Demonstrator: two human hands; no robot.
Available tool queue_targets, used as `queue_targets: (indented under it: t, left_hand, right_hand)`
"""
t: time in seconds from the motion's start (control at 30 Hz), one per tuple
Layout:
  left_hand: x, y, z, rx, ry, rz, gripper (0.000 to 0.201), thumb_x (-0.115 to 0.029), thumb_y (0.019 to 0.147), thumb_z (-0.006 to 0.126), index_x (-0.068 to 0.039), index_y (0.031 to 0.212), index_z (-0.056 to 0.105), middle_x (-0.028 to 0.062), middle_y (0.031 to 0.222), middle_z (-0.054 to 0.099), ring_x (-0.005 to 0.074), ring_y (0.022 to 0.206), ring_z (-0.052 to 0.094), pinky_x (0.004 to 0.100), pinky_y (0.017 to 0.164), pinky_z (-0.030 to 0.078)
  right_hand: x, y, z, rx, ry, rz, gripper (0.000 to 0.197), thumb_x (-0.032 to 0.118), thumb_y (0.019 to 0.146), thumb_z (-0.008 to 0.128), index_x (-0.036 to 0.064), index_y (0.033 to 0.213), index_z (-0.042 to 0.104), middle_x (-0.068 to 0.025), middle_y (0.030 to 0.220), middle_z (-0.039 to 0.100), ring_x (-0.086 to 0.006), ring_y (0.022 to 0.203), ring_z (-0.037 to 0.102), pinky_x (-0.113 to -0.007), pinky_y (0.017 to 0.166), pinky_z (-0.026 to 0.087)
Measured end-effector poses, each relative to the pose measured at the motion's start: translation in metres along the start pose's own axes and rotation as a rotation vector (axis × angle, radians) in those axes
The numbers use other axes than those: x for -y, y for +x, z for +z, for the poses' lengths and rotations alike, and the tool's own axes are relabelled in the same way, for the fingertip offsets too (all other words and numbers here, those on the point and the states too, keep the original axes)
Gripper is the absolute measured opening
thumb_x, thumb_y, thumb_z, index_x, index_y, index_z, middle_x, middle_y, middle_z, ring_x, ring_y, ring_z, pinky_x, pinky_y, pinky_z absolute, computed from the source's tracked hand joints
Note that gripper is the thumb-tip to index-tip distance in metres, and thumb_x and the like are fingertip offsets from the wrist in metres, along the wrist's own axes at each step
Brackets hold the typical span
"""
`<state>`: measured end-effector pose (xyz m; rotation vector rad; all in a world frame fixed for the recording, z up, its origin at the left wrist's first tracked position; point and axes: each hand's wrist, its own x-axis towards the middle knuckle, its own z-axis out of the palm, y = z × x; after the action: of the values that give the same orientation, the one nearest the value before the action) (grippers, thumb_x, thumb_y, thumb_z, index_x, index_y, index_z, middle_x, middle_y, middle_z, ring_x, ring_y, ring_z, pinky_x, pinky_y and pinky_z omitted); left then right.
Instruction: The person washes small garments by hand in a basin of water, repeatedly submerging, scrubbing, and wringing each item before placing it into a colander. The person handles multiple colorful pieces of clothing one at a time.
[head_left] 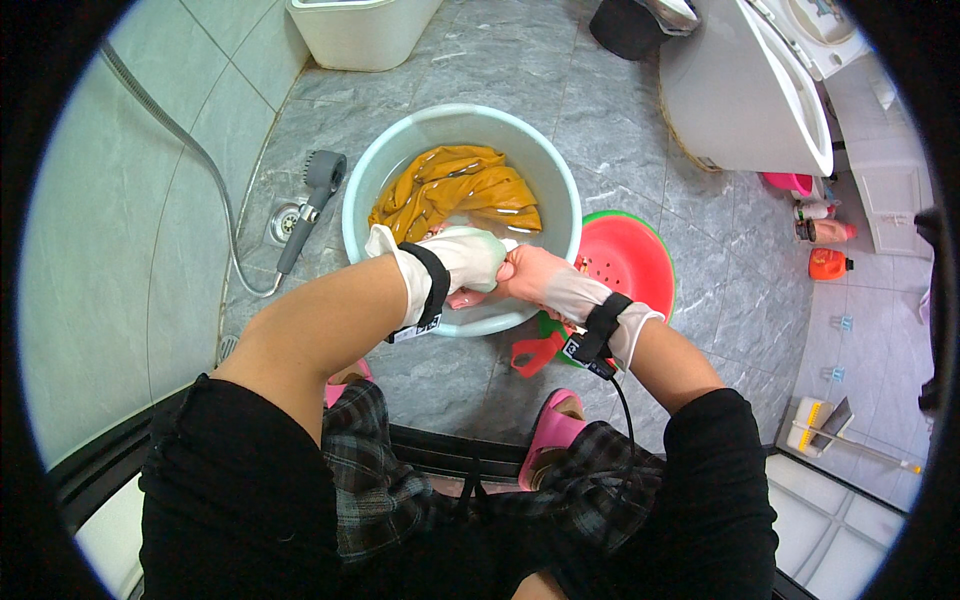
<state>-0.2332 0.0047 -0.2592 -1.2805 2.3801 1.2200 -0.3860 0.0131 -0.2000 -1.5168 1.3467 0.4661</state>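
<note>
A pale blue-green basin point(362, 212) of water stands on the floor in front of me, with a mustard-yellow garment point(455, 190) soaking in it, wet and crumpled. Both my hands wear gloves with whitish cuffs and meet over the basin's near right part. My left hand point(478, 262) is bent inward, its fingers mostly hidden. Against it presses my right hand point(528, 274), in a pinkish glove with fingers closed; what they pinch, if anything, is too small to make out. Black straps circle both wrists.
Right of the basin sits a red colander point(635, 262) with a green rim. A grey shower head point(323, 180) lies at left beside a floor drain point(287, 218). Further off are a white tub-like fixture point(365, 35), a black bin point(625, 28), a toilet point(735, 100) and an orange bottle point(828, 264).
</note>
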Motion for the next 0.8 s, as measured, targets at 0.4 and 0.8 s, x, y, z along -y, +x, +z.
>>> queue_targets:
  t: [0.4,0.8]
  left_hand:
    - [-0.007,-0.005,-0.008,0.075,-0.055,-0.071,0.024,-0.029,0.074,0.060,-0.006,0.073,0.068,0.0152,0.066,0.066,0.0350,0.069,0.067,0.0435,0.060,0.050]
    - [-0.013,-0.037,-0.040,0.295,-0.666,0.059,0.033,-0.037,0.097,0.043,-0.008,0.104,0.058,0.0086,0.077,0.065,0.0212,0.064,0.065,0.0353,0.060,0.049]
  right_hand:
    - [0.001,-0.004,0.000,-0.005,0.013,0.008,0.022,0.036,0.086,0.066,0.0181,0.098,0.068,-0.0007,0.049,0.050,-0.0133,0.034,0.046,-0.030,0.034,0.039]
    - [-0.040,0.025,-0.010,0.329,0.523,-0.081,0.055,0.011,0.083,0.073,0.0098,0.132,0.048,0.0071,0.082,0.058,-0.0042,0.060,0.054,-0.023,0.048,0.041]
